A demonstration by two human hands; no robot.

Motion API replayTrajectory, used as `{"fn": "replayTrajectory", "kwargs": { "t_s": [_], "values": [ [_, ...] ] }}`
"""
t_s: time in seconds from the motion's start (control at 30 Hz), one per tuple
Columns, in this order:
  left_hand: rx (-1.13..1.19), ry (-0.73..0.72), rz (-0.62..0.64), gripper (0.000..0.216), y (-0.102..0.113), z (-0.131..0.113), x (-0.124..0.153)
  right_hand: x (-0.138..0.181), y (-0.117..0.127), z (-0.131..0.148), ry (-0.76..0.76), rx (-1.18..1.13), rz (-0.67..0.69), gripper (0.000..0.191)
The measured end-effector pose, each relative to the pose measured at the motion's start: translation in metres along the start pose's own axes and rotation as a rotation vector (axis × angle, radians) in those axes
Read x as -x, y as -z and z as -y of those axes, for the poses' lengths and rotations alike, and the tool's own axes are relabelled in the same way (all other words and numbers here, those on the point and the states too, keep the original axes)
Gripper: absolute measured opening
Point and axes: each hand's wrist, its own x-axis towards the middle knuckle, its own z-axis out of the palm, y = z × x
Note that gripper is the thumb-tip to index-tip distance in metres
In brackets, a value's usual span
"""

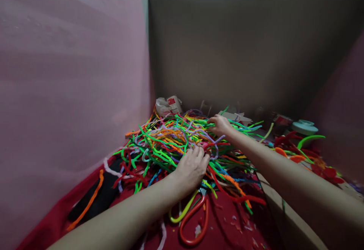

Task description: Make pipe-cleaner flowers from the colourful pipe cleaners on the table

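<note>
A large tangled heap of fuzzy pipe cleaners (167, 140) in green, orange, red, purple and other colours covers the red cloth before me. My left hand (193, 166) rests on the near side of the heap, its fingers closed downward around some strands by a pinkish-red bit. Farther back and to the right, my right hand (220, 125) reaches into the heap with bent fingers. Its fingertips are partly hidden, so what they hold does not show. Just below my left hand lies a pair of scissors (193, 221) with red-orange handle loops, blades mostly covered by strands.
A black object (96, 193) lies at the left, crossed by an orange pipe cleaner. White packages (173, 104) stand at the back. On the right are a light-blue round container (305, 127) and red fuzzy pieces (330, 174). Pink walls (71, 90) and a dark wall (227, 45) enclose the spot.
</note>
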Motion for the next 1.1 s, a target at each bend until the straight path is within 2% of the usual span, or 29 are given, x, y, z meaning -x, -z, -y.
{"fn": "replayTrajectory", "kwargs": {
  "t_s": [0.1,0.2,0.37,0.43,0.53,0.63,0.7,0.8,0.9,0.97,1.03,1.1],
  "values": [
    [-0.007,0.005,-0.003,0.031,-0.001,0.001,0.000,0.016,-0.002,0.014,0.093,-0.031,0.012,0.023],
    [0.032,0.009,-0.051,0.030,0.006,0.009,-0.001,0.038,-0.011,0.032,0.161,-0.044,0.058,0.022],
    [0.263,0.122,-0.304,0.022,0.030,0.025,-0.004,0.075,-0.024,0.058,0.266,-0.015,0.038,0.020],
    [0.363,0.166,-0.348,0.028,0.035,0.032,-0.007,0.087,-0.026,0.064,0.283,0.001,0.018,0.022],
    [0.410,0.169,-0.260,0.051,0.034,0.046,-0.008,0.104,-0.029,0.070,0.337,0.067,-0.018,0.030],
    [0.496,0.155,-0.110,0.057,0.031,0.066,-0.005,0.118,-0.029,0.069,0.417,0.158,-0.093,0.042],
    [0.617,0.245,-0.160,0.059,0.033,0.080,-0.004,0.124,-0.029,0.066,0.447,0.152,-0.128,0.043],
    [0.983,0.394,-0.257,0.055,0.045,0.100,-0.002,0.126,-0.030,0.059,0.450,0.063,-0.109,0.029],
    [1.118,0.635,-0.469,0.033,0.065,0.115,0.006,0.119,-0.034,0.052,0.393,-0.105,-0.111,0.022],
    [1.145,0.689,-0.410,0.021,0.081,0.121,0.014,0.113,-0.035,0.048,0.375,-0.241,-0.105,0.020],
    [1.209,0.599,-0.268,0.018,0.095,0.123,0.023,0.107,-0.034,0.045,0.371,-0.361,-0.099,0.016],
    [1.230,0.462,-0.020,0.013,0.104,0.123,0.029,0.104,-0.031,0.043,0.349,-0.457,-0.093,0.012]
  ]
}}
